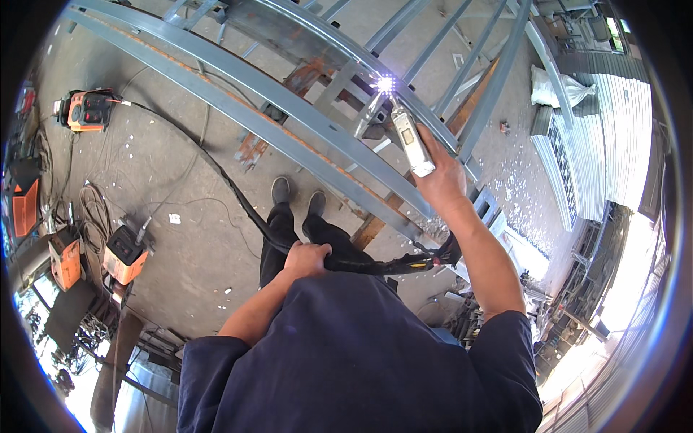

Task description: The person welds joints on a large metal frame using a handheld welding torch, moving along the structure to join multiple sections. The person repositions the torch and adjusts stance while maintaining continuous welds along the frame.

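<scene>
Head view: the person stands over a grey metal frame (pixel 343 137), right arm extended forward, left arm drawn in near the thigh. From where I stand, the work is lit by one bright spark (pixel 385 84) at the tip of the welding torch (pixel 413 144), on a rail at the far side of the frame.

Right hand (pixel 442 173): bare, grasping the silver torch at its rear, behind the boxy body. Trigger position cannot be read; the underside is hidden. Left hand (pixel 307 260): bare, closed over the black cable (pixel 238 195) in front of the legs. Its fingertips are hidden.

Cable run: from an orange-and-black box (pixel 90 110) on the floor at left, in a slack curve to the left hand, then across the body towards the right forearm. The join to the torch is out of sight.

Handling notes, by judgement. Torch: rigid and light enough for one hand, though the hanging cable should drag on it. Grasp the rear handle only; treat the nozzle end as hot. Cable: thick, heavy along its length, flexible but springy. Support it mid-span, as the left hand does, and avoid kinks. Frame: stiff, heavy, with likely sharp edges; keep bare skin off metal near the spark.
</scene>
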`<control>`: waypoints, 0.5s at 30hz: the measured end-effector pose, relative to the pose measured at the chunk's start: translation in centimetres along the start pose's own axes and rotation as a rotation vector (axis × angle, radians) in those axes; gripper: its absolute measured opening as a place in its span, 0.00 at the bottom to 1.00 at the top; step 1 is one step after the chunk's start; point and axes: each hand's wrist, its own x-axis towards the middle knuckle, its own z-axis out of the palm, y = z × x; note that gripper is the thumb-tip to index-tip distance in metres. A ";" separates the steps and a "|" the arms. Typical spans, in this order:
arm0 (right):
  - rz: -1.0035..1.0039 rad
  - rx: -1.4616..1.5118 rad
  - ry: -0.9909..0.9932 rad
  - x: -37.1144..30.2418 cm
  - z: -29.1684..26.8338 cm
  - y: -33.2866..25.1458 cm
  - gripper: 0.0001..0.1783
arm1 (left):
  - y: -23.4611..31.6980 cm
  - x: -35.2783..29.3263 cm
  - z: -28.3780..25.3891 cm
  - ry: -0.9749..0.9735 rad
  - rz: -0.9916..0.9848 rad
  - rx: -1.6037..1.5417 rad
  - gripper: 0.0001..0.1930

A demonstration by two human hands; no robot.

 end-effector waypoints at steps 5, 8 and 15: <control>-0.002 0.000 -0.007 0.1 0.0 0.4 0.40 | 0.5 0.2 -0.7 -0.024 -0.012 0.015 0.25; 0.012 -0.018 -0.022 0.1 -0.1 0.3 0.41 | 0.8 0.2 -1.1 -0.041 -0.018 0.027 0.25; 0.030 0.007 -0.045 0.0 -0.2 0.6 0.45 | 1.4 0.1 -1.6 -0.066 -0.037 0.032 0.26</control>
